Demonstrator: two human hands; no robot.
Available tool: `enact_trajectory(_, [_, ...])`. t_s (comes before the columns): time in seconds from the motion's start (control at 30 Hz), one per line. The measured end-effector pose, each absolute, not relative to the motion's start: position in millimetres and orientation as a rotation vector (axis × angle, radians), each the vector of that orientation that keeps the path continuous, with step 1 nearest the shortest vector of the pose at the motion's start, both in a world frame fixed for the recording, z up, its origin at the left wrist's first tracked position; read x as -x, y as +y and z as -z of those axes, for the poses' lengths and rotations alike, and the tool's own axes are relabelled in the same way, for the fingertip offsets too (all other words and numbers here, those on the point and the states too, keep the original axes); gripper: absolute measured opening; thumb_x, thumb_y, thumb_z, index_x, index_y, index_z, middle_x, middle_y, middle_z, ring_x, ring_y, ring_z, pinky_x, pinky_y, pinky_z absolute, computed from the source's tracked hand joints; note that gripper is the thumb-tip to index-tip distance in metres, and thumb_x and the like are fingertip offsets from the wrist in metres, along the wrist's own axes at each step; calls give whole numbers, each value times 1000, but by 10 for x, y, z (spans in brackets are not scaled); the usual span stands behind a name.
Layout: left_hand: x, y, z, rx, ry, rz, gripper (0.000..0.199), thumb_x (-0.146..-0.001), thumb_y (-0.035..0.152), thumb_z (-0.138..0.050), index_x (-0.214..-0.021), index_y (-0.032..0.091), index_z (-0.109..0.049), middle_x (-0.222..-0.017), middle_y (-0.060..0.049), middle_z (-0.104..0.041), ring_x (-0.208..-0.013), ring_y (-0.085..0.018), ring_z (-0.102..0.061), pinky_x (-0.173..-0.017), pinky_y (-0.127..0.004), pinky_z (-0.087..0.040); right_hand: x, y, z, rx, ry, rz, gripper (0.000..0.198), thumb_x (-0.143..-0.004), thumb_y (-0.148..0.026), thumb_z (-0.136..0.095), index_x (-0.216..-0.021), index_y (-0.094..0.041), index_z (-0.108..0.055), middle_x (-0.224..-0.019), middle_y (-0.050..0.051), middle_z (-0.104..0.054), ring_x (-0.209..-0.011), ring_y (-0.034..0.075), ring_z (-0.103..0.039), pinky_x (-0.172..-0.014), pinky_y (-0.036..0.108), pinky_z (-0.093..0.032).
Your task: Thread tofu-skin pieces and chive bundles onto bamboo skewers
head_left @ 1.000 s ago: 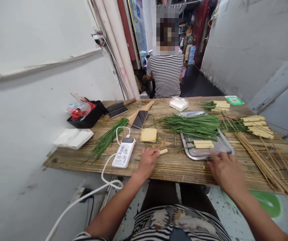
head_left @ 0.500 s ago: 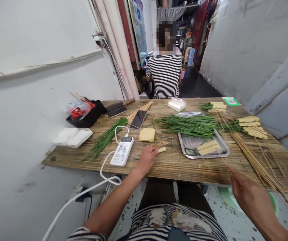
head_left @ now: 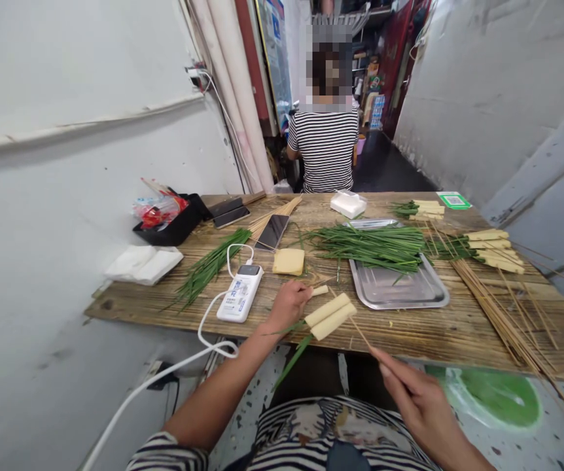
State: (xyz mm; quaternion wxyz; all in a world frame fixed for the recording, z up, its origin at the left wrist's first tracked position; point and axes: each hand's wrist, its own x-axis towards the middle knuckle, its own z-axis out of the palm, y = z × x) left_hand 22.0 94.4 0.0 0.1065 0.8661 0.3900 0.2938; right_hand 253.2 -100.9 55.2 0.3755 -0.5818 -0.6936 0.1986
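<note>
My right hand (head_left: 417,399) is closed on a thin bamboo skewer (head_left: 362,333), which runs through two pale yellow tofu-skin rolls (head_left: 330,316). Green chive ends (head_left: 294,358) trail out of the rolls toward my left forearm. The skewered pair hangs over the near table edge, just right of my left hand (head_left: 289,304). That hand pinches a single tofu-skin roll (head_left: 319,290) by its left end, low over the wood. Behind it lies a stack of square tofu sheets (head_left: 288,261). To the right, chives (head_left: 370,245) are heaped across a metal tray (head_left: 385,297).
A white power bank (head_left: 239,294) with a cable and a phone (head_left: 271,232) lie left of centre. More chives (head_left: 213,265) rest beside them. Bare skewers (head_left: 488,307) and finished rolls (head_left: 493,248) lie at right. A person (head_left: 325,147) sits beyond the table.
My right hand has moved left, carrying the skewer and its two rolls off the metal tray to beside my left hand. My left hand stays at nearly the same spot with its roll.
</note>
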Motion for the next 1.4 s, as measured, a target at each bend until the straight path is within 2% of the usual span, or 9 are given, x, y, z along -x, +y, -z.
enact_trajectory(0.13, [-222,939,-36,-2615,1091,-852,38,-96,32,-37,-86,15,-70,-78,-9,-63,-75,-18,-53,-68,-30,-40,-2392,-818,-121,1491,-1746,-580,35,-92,-27,-40,-115,-19,-65,-109,6,-68,-98,18,-66,-87,31,-53])
enact_trajectory(0.27, [-233,920,-90,-2617,1092,-841,39,-96,31,-37,-85,14,-70,-77,-9,-61,-74,-17,-51,-67,-29,-40,-2380,-793,45,1500,-1806,-536,40,-91,-21,-40,-128,-18,-55,-120,7,-63,-106,18,-62,-93,32,-50])
enact_trajectory(0.93, [-215,938,-60,-2654,1123,-754,36,-96,28,-36,-92,18,-70,-82,-7,-64,-76,-18,-52,-70,-31,-37,-2295,-753,-21,1530,-1895,-441,45,-88,-12,-39,-130,-18,-52,-119,7,-63,-103,18,-63,-91,32,-51])
enact_trajectory(1.23, [-220,930,-97,-2666,1110,-761,36,-96,28,-36,-89,17,-70,-79,-8,-63,-75,-18,-52,-67,-31,-37,-2282,-743,-94,1574,-1933,-434,44,-89,-14,-36,-128,-14,-54,-115,10,-65,-101,19,-65,-88,31,-52])
enact_trajectory(1.4, [-221,930,-98,-2643,1109,-761,37,-97,29,-35,-89,17,-70,-78,-7,-62,-75,-18,-51,-69,-31,-37,-2268,-732,-125,1606,-1939,-458,45,-88,-14,-36,-128,-17,-55,-113,8,-66,-100,19,-65,-89,31,-51])
